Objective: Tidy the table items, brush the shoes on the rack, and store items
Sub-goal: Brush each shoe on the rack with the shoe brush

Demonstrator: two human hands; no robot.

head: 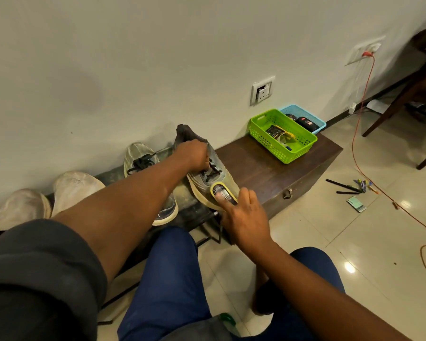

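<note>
A: While the left hand (pixel 194 153) grips the grey shoe (pixel 207 173) at its collar, near the laces, where does the brush go?

B: The yellow brush (pixel 223 194) lies against the toe of this shoe, and the right hand (pixel 246 217) holds it there. The thumb presses on the brush's back; the other fingers are nearly straight along its far side, as far as I can see.

A: And how does the shoe lie?

B: It is tilted up from the rack (pixel 187 212). The heel points up and toward the wall, the toe points down toward the person. So its long axis runs away from the body, and the brush is at the near end.

A: Then the right hand is nearer to the part being brushed?

B: Yes. The left hand is at the far end and only steadies. I think strokes should follow this axis, from the toe toward the laces.

A: And the other shoes?

B: The second grey shoe (pixel 143 168) rests on the rack just to the left, and the two white shoes (pixel 47 200) are further left. The green basket (pixel 282 135) stands on the wooden chest (pixel 268 168), well to the right.
</note>
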